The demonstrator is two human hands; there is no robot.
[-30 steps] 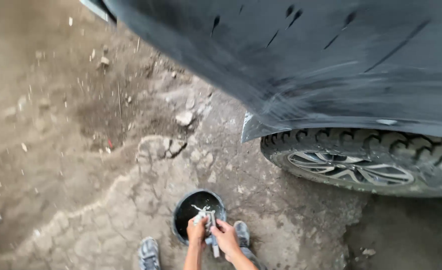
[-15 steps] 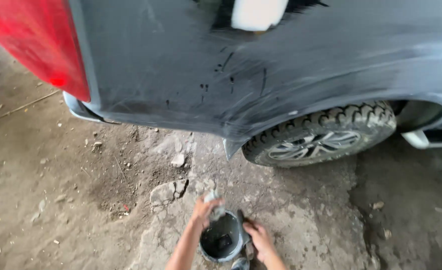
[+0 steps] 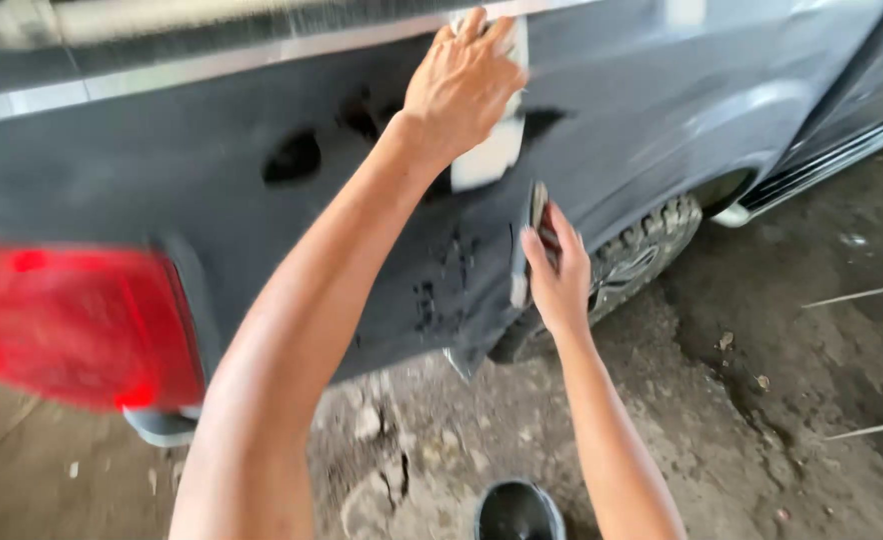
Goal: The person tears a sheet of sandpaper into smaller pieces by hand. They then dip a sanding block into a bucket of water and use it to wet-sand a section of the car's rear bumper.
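Against the grey car panel (image 3: 662, 110), both hands worked with sanding gear.

Up at 12 o'clock the left hand (image 3: 459, 88) lay flat and pressed a white block (image 3: 489, 155) onto the panel, fingers spread over its top. At about 2 o'clock from centre, well apart from it, the right hand (image 3: 560, 275) was closed around a thin dark tool (image 3: 538, 212) held edge-on to the bodywork. A red tail light (image 3: 72, 320) showed at 9 o'clock, a tyre (image 3: 642, 265) at 3 o'clock, and a black bucket (image 3: 518, 510) stood on the cracked ground (image 3: 762, 420) at 6 o'clock.
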